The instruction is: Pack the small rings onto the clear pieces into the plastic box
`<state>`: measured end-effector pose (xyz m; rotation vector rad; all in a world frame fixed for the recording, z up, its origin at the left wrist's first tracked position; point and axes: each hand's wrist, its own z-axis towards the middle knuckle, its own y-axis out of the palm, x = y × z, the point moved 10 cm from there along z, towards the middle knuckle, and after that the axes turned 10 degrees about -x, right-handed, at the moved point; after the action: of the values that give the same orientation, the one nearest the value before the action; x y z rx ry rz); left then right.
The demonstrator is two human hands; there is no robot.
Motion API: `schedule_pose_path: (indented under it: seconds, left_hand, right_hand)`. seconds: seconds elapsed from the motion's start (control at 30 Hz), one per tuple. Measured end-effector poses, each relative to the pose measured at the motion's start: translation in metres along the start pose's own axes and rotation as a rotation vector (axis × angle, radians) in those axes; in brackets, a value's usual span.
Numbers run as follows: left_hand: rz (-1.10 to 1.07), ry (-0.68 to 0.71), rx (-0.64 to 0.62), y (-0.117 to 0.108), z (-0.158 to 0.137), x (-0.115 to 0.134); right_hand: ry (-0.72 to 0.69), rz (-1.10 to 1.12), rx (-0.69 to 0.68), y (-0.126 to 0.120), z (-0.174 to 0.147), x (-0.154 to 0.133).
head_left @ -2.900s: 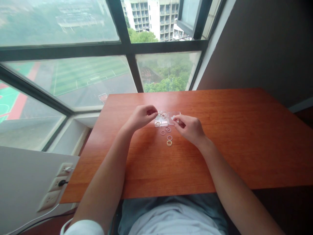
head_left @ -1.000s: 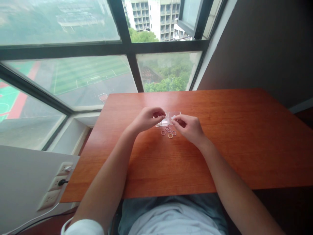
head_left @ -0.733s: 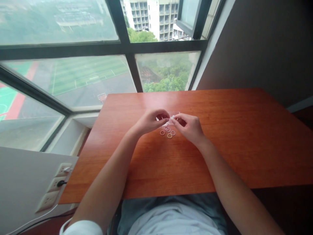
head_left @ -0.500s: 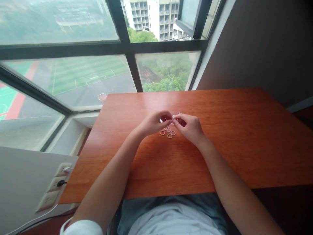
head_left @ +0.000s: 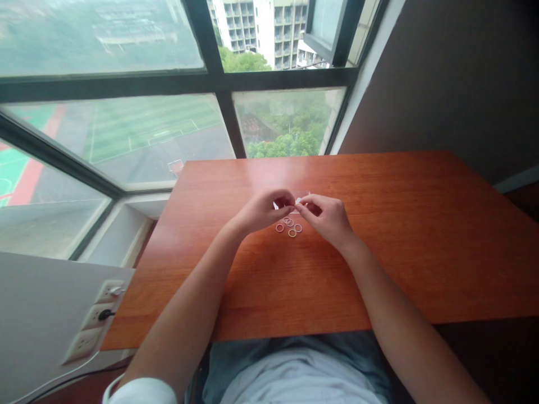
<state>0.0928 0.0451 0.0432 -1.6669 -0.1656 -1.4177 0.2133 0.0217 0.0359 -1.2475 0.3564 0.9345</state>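
Note:
My left hand (head_left: 269,209) and my right hand (head_left: 327,214) meet over the middle of the table, fingertips nearly touching. Thumb and fingers are pinched on each; whatever sits between them is too small to make out. Just below lie several small thin rings, like hair ties: a pale yellow ring (head_left: 292,236), a pink ring (head_left: 277,228) to its left and a pale ring (head_left: 301,229) to its right, with a few overlapping behind. A clear or whitish plastic piece (head_left: 299,199), perhaps a bag, shows partly behind my fingers.
The brown wooden table (head_left: 421,241) reaches to the window frame (head_left: 286,82) in front and a grey wall (head_left: 455,78) at the right. Wall sockets (head_left: 96,317) with plugs and cables are low on the left.
Both hands have shifted very slightly, the left one a little to the left. The rings on the table lie where they were.

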Motion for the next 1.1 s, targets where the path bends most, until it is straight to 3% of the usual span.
schedule_pose_path:
  seconds: [0.63, 0.87, 1.1]
  left_hand:
    - [0.111, -0.028, 0.030, -0.013, -0.005, -0.003]
    - [0.192, -0.067, 0.125, -0.033, -0.010, -0.015]
    - [0.335, -0.137, 0.118, -0.040, -0.014, -0.028]
  right_hand:
    - [-0.019, -0.082, -0.046, 0.007, -0.001, -0.007]
    - [-0.009, -0.077, -0.043, 0.005, 0.000, -0.004]
    - [-0.020, -0.085, -0.045, 0.005, 0.000, -0.005]
